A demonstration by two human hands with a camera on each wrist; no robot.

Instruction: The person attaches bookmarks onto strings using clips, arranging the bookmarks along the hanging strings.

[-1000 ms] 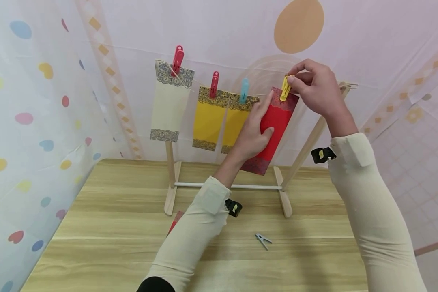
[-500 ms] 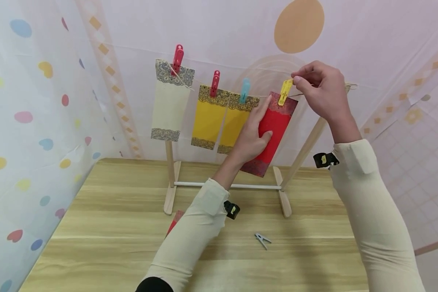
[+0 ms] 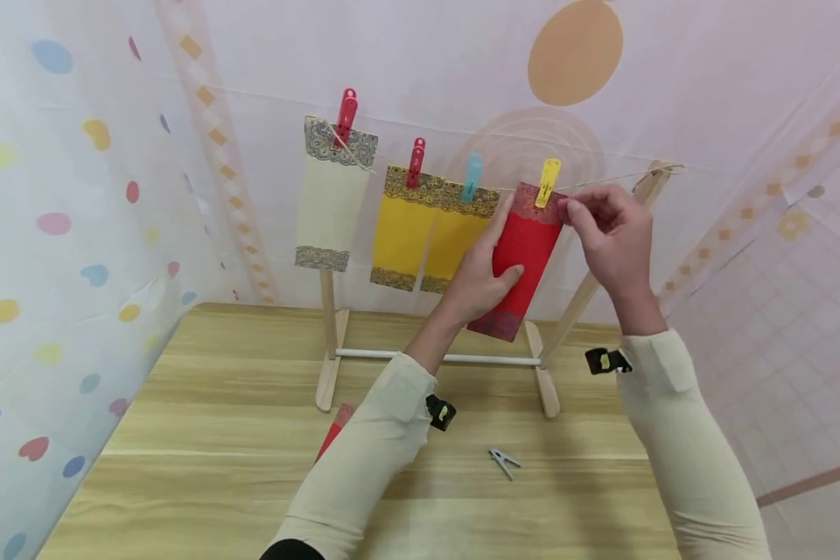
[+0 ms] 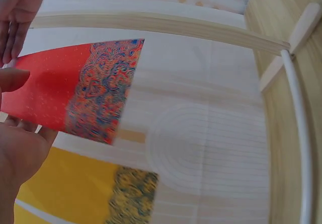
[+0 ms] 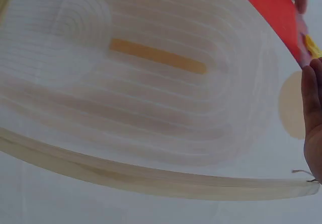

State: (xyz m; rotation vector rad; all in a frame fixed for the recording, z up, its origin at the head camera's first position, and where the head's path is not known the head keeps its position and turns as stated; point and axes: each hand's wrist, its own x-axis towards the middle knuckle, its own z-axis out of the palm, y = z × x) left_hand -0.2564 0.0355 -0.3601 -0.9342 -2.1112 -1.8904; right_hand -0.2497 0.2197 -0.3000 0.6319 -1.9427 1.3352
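Note:
A red paper card (image 3: 528, 245) with patterned ends hangs tilted from the string, a yellow clothespin (image 3: 548, 183) biting its top edge. My left hand (image 3: 479, 276) holds the card by its left side, thumb across the front and fingers behind, as the left wrist view also shows for the card (image 4: 45, 80). At the card's top right corner, my right hand (image 3: 616, 233) pinches the paper with thumb and fingertips, just beside the clothespin. Only part of the right hand (image 5: 313, 118) shows in the right wrist view.
Left along the string (image 3: 602, 183) hang two yellow cards (image 3: 402, 237) and a cream card (image 3: 329, 206), held by red and blue clothespins. A wooden stand (image 3: 581, 299) carries the string. On the table (image 3: 238, 467) lie a grey clothespin (image 3: 504, 461) and another red card (image 3: 336, 428).
My right hand has let go of the yellow clothespin and moved down to the card's top right corner. The clothespin now stands on the card by itself. My left hand has barely moved.

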